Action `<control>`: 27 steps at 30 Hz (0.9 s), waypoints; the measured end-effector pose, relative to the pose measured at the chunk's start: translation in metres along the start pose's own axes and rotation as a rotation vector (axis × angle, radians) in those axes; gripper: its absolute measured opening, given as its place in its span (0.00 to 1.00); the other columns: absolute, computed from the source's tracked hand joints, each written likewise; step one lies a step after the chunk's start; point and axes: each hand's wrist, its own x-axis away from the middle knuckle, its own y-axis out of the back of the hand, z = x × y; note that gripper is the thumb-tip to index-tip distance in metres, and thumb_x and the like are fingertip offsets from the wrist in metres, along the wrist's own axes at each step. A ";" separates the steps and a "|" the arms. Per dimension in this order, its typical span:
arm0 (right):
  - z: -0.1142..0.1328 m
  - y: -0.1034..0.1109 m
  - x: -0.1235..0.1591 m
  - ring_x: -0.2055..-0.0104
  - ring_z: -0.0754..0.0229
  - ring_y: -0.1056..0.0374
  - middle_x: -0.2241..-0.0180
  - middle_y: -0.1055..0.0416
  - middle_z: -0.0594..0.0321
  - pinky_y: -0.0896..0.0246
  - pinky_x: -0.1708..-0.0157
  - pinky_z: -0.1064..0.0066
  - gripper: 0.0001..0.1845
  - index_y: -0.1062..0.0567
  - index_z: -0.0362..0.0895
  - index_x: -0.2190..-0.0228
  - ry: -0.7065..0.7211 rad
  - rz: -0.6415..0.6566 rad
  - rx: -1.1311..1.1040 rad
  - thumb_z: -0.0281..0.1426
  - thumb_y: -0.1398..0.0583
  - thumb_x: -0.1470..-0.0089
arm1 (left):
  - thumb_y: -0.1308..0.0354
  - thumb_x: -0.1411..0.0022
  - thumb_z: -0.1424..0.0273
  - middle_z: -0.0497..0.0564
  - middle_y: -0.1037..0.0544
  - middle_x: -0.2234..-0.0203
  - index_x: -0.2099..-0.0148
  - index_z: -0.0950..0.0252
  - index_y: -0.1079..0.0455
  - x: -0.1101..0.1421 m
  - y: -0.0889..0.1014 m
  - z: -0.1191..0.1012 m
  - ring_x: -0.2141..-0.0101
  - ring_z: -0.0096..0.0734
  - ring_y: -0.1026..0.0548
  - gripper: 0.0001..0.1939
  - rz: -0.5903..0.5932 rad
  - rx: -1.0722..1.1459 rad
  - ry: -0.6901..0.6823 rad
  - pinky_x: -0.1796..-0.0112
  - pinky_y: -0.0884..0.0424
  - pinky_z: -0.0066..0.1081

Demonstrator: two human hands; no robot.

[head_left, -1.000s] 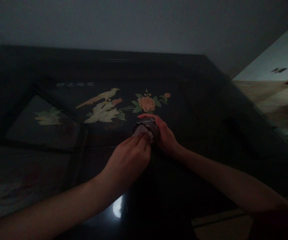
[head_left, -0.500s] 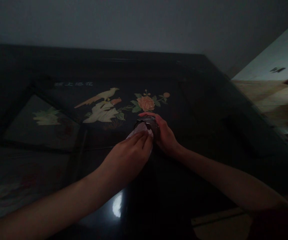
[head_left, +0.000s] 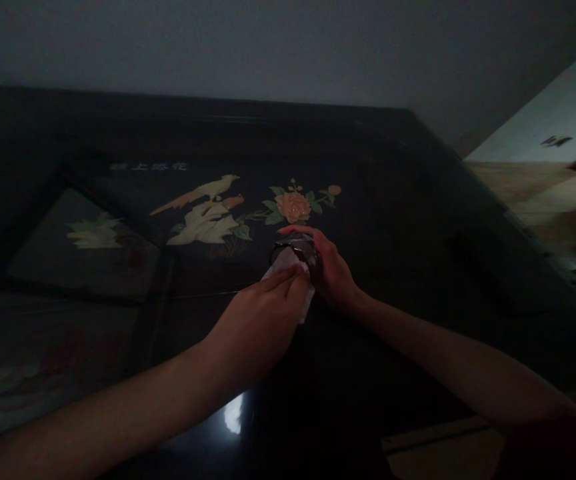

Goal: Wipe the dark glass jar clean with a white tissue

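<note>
The person's left hand (head_left: 263,313) has its fingers closed over a crumpled white tissue (head_left: 307,308), pressing it against the near rim of a dark, shiny round container (head_left: 304,245), while the right hand (head_left: 335,275) is curled around that container's right side, thumb and fingers partly hidden. The container is held over the glossy black surface (head_left: 393,347), just on the near side of an inlaid orange flower (head_left: 293,207), though the dimness makes it impossible to tell whether its base touches down. An inlaid long-tailed bird (head_left: 213,189) lies left of the flower.
</note>
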 end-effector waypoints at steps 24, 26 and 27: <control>-0.002 0.000 -0.002 0.62 0.58 0.30 0.65 0.26 0.63 0.35 0.58 0.66 0.23 0.27 0.48 0.59 -0.026 -0.007 -0.103 0.50 0.50 0.43 | 0.53 0.38 0.82 0.65 0.23 0.55 0.51 0.76 0.32 -0.002 -0.010 0.011 0.50 0.40 0.26 0.15 -0.201 -0.317 -0.174 0.47 0.32 0.37; -0.001 -0.001 -0.002 0.63 0.58 0.30 0.65 0.26 0.64 0.35 0.58 0.66 0.23 0.27 0.48 0.59 -0.047 -0.019 -0.136 0.50 0.50 0.43 | 0.52 0.39 0.81 0.63 0.22 0.57 0.53 0.75 0.30 -0.004 -0.008 0.016 0.53 0.39 0.24 0.14 -0.205 -0.321 -0.212 0.48 0.31 0.36; -0.001 -0.002 -0.002 0.63 0.58 0.30 0.66 0.26 0.64 0.35 0.58 0.66 0.23 0.27 0.48 0.59 -0.054 -0.023 -0.144 0.50 0.50 0.44 | 0.52 0.39 0.81 0.63 0.21 0.59 0.55 0.75 0.30 -0.005 -0.006 0.017 0.55 0.38 0.23 0.13 -0.198 -0.312 -0.225 0.49 0.30 0.36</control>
